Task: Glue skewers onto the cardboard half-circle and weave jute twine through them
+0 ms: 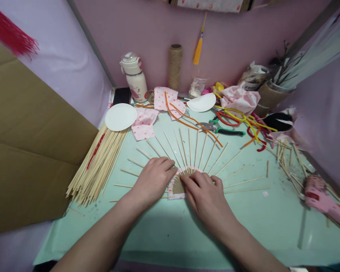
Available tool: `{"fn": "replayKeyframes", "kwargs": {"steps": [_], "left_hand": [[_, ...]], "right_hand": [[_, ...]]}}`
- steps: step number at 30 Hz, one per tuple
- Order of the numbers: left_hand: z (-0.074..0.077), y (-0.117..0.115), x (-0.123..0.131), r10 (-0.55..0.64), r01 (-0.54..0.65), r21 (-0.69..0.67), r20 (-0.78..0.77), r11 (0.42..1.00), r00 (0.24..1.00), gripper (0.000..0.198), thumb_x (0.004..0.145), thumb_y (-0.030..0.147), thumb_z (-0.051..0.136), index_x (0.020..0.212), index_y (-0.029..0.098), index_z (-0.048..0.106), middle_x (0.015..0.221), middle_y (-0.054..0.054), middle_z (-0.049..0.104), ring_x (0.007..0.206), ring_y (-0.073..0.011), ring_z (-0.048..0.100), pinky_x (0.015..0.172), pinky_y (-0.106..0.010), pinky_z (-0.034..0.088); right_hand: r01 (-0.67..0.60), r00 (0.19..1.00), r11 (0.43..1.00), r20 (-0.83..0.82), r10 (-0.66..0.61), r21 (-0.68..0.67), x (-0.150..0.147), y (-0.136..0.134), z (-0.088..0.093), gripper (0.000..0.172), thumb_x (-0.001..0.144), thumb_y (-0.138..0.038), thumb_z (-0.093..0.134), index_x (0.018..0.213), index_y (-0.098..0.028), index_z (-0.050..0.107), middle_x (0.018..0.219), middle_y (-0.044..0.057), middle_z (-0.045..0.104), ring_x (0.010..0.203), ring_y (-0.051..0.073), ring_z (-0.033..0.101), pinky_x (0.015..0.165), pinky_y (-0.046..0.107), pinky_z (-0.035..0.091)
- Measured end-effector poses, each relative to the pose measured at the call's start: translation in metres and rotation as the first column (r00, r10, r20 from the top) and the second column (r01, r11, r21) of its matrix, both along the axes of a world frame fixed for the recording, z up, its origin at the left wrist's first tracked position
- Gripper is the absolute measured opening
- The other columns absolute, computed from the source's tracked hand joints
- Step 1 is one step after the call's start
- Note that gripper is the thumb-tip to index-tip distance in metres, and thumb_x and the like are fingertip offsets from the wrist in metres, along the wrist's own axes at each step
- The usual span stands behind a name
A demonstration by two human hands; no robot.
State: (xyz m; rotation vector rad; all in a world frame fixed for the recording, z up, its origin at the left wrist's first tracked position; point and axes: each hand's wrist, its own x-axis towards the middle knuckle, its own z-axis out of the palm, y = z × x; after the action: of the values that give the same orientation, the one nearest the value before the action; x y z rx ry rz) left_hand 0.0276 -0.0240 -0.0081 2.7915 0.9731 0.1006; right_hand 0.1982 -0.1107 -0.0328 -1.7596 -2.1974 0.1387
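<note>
A half-round piece of cardboard (179, 186) with a pink-patterned fabric rim (175, 196) lies on the table. Thin bamboo sticks (190, 145) spread out from its curved edge like fan ribs. My left hand (155, 175) rests over the left-side sticks, fingers bent and close together, the tips closed at a stick's inner end by the rim. On the right part of the cardboard lies my right hand (205, 189), its index finger reaching to the inner stick ends and the other fingers apart over the sticks. My palms hide part of the piece.
A bundle of bamboo sticks (99, 166) lies left beside a cardboard sheet (31, 143). Behind are white discs (120, 117), a bottle (136, 81), a twine spool (175, 66), green-handled pliers (229, 132) and red-handled scissors (228, 119). A pink glue gun (323, 198) sits right.
</note>
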Motion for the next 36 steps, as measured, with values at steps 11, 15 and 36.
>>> {"fn": "replayKeyframes", "kwargs": {"steps": [11, 15, 36], "left_hand": [[-0.002, 0.0003, -0.0002, -0.004, 0.004, 0.013, 0.007, 1.0, 1.0, 0.022, 0.094, 0.028, 0.049, 0.105, 0.019, 0.066, 0.102, -0.007, 0.064, 0.103, -0.0219, 0.054, 0.087, -0.038, 0.043], [-0.0012, -0.0001, -0.0002, -0.003, 0.003, 0.01, 0.003, 1.0, 1.0, 0.022, 0.094, 0.028, 0.05, 0.105, 0.019, 0.066, 0.102, -0.007, 0.064, 0.102, -0.0218, 0.054, 0.087, -0.038, 0.043], [-0.0006, -0.0001, 0.0004, -0.004, 0.004, 0.01, 0.006, 1.0, 1.0, 0.022, 0.094, 0.028, 0.05, 0.106, 0.019, 0.066, 0.102, -0.007, 0.064, 0.103, -0.0213, 0.054, 0.086, -0.037, 0.043]], "right_hand": [[0.0, 1.0, 1.0, 0.01, 0.0, -0.002, 0.0002, -0.0003, 0.0, 0.027, 0.092, -0.021, 0.049, 0.115, -0.024, 0.06, 0.093, 0.005, 0.061, 0.089, 0.02, 0.054, 0.078, 0.035, 0.028], [0.002, 1.0, 1.0, 0.012, -0.002, -0.005, 0.0004, -0.0004, 0.0002, 0.027, 0.091, -0.02, 0.049, 0.115, -0.024, 0.06, 0.094, 0.005, 0.061, 0.09, 0.02, 0.054, 0.079, 0.035, 0.028], [-0.004, 0.999, 1.0, 0.036, 0.004, -0.001, 0.0001, 0.0007, 0.0013, 0.027, 0.091, -0.02, 0.05, 0.115, -0.024, 0.061, 0.095, 0.005, 0.062, 0.092, 0.02, 0.054, 0.079, 0.036, 0.029]]}}
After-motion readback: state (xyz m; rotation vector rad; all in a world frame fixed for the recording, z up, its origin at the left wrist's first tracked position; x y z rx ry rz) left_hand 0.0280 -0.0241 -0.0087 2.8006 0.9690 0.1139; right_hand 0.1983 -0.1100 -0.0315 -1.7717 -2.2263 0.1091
